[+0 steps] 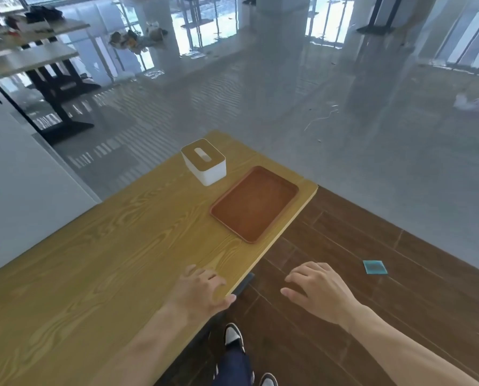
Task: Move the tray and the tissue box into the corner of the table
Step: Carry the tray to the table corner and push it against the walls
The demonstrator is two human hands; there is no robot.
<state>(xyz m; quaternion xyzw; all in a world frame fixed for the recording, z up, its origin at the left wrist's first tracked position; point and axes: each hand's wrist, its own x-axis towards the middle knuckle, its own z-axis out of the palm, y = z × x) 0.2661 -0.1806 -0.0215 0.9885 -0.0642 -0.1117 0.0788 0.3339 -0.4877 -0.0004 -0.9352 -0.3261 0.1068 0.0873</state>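
A brown rectangular tray [255,204] lies flat on the light wooden table [99,263], close to the table's far right corner and its right edge. Just behind it to the left stands a white tissue box [204,161] with a wooden lid and a slot on top. My left hand [202,291] hovers over the table's right edge, well short of the tray, fingers spread and holding nothing. My right hand [316,291] hangs beyond the table edge over the dark wood floor, fingers loosely apart, holding nothing.
A small teal square [375,267] lies on the dark floor to the right. My shoes [234,335] stand beside the table edge. A white surface [18,174] borders the table at the left. Other tables with clutter [32,37] stand far off.
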